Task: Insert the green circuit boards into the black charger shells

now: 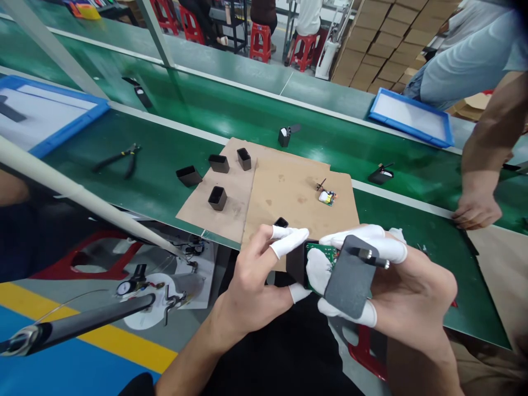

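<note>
White finger cots cover several fingertips of both my hands. My left hand (253, 278) is closed around a black plastic charger case (295, 265). In my right hand (416, 291) is a dark plug cover (350, 280) with two metal prongs. Between them shows a green circuit board (320, 248) with a large white blob, at the mouth of the case; how deep it sits I cannot tell. On the brown cardboard (280, 203) beyond lie a loose circuit board (327, 198) and black cases (217, 198). Another small dark case (281, 222) is partly hidden behind my left fingers.
Pliers (124, 159) lie on the green bench at left, near a blue-rimmed tray (70, 129). Partly assembled chargers (284, 136) stand along the green belt. A co-worker's hand (478, 206) rests at right. A pale pole (82, 190) crosses the left side.
</note>
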`<state>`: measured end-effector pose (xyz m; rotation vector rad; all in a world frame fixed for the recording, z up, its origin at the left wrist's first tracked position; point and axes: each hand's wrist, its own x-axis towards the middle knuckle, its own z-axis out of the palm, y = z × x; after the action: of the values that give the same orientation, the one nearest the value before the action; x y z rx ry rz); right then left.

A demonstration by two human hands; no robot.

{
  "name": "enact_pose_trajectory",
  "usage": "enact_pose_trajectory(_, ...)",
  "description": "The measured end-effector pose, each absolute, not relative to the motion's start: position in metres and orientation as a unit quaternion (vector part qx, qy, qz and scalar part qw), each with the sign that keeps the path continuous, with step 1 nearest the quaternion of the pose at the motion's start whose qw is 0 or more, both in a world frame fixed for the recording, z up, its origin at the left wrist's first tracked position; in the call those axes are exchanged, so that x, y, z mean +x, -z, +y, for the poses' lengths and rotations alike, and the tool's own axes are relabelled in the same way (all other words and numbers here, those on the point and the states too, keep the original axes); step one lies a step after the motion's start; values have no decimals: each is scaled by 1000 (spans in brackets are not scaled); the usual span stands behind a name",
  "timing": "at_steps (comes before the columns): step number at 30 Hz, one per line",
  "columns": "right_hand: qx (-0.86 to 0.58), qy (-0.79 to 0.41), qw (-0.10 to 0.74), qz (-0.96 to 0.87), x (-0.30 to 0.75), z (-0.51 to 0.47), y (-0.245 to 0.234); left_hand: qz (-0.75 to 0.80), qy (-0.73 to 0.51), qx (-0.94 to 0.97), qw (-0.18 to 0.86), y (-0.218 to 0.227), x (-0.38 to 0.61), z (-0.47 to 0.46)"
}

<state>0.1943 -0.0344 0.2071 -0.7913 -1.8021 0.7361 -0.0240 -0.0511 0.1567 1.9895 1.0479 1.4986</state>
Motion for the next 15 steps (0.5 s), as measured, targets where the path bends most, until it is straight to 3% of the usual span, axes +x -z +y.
enact_pose_trajectory(15, -299, -311, 494, -755, 190, -32, -204, 371, -555, 711, 221, -158, -26, -53)
